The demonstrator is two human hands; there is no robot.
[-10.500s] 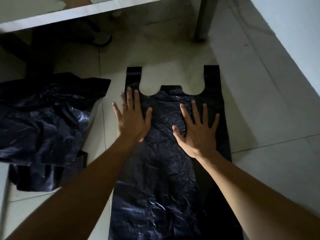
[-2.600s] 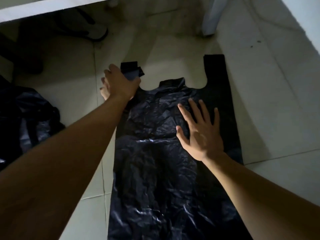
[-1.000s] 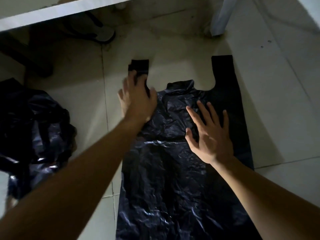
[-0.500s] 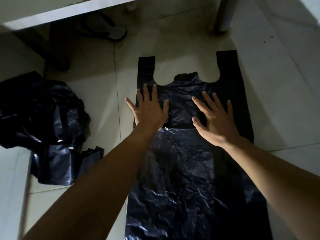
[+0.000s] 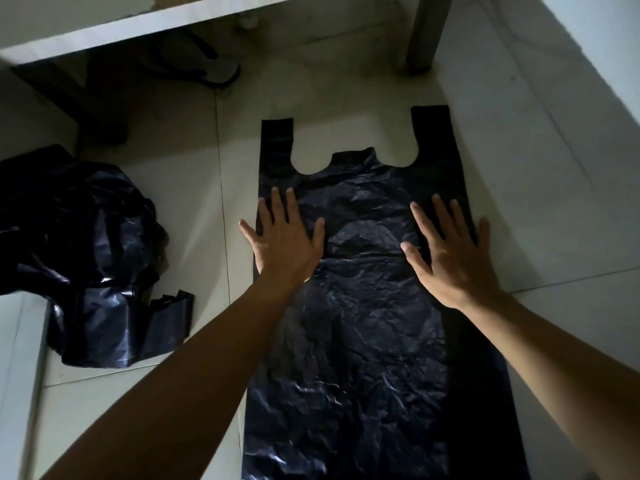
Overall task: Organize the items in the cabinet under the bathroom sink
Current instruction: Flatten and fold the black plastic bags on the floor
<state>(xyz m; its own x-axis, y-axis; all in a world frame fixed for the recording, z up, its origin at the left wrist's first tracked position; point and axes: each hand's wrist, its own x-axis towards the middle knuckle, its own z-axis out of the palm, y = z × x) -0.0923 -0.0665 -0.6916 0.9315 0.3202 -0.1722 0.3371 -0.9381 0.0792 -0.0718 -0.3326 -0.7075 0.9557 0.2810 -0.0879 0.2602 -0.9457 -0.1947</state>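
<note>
Black plastic lies flat on a pale tiled floor [image 5: 554,220]: a carrier bag [image 5: 363,323] is spread lengthwise in front of me, its left handle [image 5: 277,140] and right handle [image 5: 433,133] pointing away from me, toward the dim space under a white counter edge [image 5: 138,26]. My left hand [image 5: 284,244] presses palm-down on the bag's left edge. Its fingers [image 5: 291,209] are straight and spread, and the little finger reaches past the plastic onto the tile. My right hand [image 5: 450,261] lies flat near the bag's right edge, its fingers [image 5: 440,220] also straight and fanned, the thumb turned inward. Neither hand grasps anything; both rest loose and flat on the plastic. A faint crease crosses the wrinkled surface between the two hands, and the near end of the bag runs out of view below my forearms.

To my left, well apart from the flat bag, a heap of crumpled black plastic bags [image 5: 79,254] sits on the floor. Farther back, a sandal [image 5: 214,69] lies in the shadow under the counter edge. An upright post [image 5: 424,32] stands on the floor beyond the right handle, and a white wall [image 5: 588,46] rises on the right
</note>
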